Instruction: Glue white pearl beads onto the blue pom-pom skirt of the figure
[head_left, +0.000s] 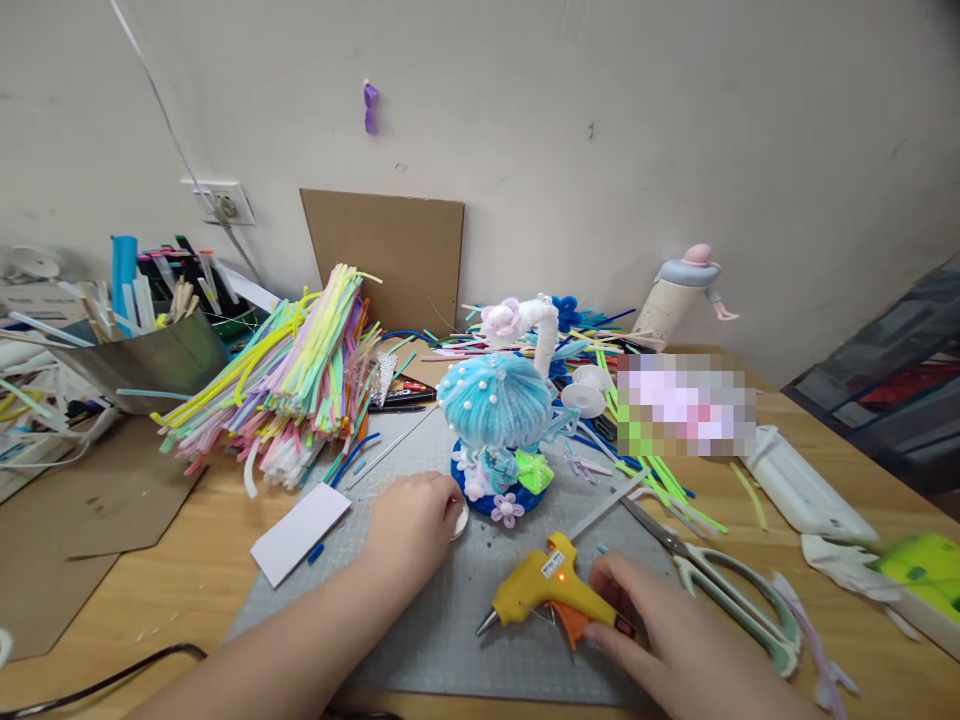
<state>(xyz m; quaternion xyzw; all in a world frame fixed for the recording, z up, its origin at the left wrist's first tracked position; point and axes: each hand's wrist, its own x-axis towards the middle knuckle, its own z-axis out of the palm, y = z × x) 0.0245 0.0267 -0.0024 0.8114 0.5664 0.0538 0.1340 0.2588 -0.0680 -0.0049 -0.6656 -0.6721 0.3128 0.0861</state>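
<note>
A fluffy blue pipe-cleaner figure (495,405) dotted with pearls stands on a blue base with small flowers, on a grey cutting mat (487,620). My left hand (412,525) rests curled just left of the base, fingers closed on a small white round piece (459,520). My right hand (667,635) lies at the handle of a yellow glue gun (544,590), fingers wrapped round its orange grip. The gun lies on the mat with its nozzle pointing left.
A big heap of coloured pipe cleaners (289,380) lies at the left. Scissors (720,580) sit right of the gun. A white card (300,533), a tin of tools (150,350), cardboard (390,250), a white spool (585,395) and a doll (686,290) surround the mat.
</note>
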